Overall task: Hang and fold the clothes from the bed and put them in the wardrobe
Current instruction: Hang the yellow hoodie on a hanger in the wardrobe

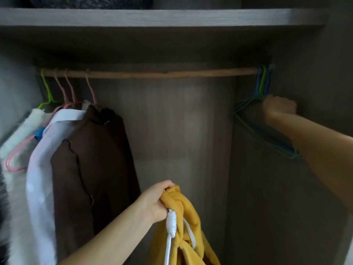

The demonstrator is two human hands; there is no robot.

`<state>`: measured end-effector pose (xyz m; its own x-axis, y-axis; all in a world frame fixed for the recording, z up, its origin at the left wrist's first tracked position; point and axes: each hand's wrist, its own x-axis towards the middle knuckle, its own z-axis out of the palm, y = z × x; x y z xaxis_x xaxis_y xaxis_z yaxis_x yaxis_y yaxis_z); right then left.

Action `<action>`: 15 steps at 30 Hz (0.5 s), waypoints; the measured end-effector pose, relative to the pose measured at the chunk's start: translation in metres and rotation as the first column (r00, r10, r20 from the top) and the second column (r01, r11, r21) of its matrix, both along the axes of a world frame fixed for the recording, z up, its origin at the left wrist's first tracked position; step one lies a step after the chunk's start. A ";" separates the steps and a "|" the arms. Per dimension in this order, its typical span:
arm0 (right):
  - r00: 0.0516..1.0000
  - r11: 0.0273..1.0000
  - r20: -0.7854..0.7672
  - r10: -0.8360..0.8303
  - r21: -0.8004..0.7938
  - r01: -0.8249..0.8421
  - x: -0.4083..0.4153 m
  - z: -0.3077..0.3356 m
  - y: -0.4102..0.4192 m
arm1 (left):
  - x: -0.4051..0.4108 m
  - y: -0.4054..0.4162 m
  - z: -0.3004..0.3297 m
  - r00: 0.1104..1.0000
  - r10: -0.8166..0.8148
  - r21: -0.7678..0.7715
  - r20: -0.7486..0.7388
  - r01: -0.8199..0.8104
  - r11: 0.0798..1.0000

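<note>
Head view: inside the wardrobe (181,119), wooden rail (152,73) running under the shelf (162,17).

Left hand (156,202): low centre, fingers (168,185) clenched round a bunched yellow hoodie (187,217), which hangs down from the grip. The hoodie's white drawstring (171,222) dangles just below the hand. Hoodie is in front of the wardrobe's open middle section, not on a hanger.

Right hand (278,106): reaching to the far right end of the rail, fingers curled over the shoulder of a bundle of empty blue and green hangers (263,129) that hook on the rail. Exact pinch is hidden by the back of the hand.

Left end of rail: brown garment (91,169) on a pink hanger (90,87), touching a white garment (40,169) beside it, then a fluffy cream garment (15,142) farther left. Green hanger (46,88) at the extreme left. An empty pink hanger (17,159) hangs among them.

Dark object on top of the shelf, too dim to identify.
</note>
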<state>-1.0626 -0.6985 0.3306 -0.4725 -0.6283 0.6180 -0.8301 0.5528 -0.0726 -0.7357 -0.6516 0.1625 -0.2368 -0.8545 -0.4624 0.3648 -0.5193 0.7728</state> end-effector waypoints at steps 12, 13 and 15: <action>0.626 0.672 0.387 0.677 -0.672 -0.311 0.079 -0.154 0.046 | 0.029 -0.021 0.013 0.992 -0.099 -0.141 0.075 0.109 0.984; 0.463 0.610 0.450 0.763 -0.738 -0.288 0.090 -0.164 0.052 | 0.029 -0.021 0.012 0.988 -0.119 -0.148 0.102 0.133 0.980; 0.184 0.523 0.495 0.849 -0.837 -0.162 0.109 -0.168 0.064 | 0.031 -0.019 0.007 0.974 -0.145 -0.135 0.172 0.169 0.976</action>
<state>-0.9538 -0.6343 0.1627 -0.5844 -0.6844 0.4360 -0.1716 -0.4209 -0.8907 -0.7048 -0.6703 0.1692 -0.3068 -0.8743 -0.3762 0.1530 -0.4354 0.8871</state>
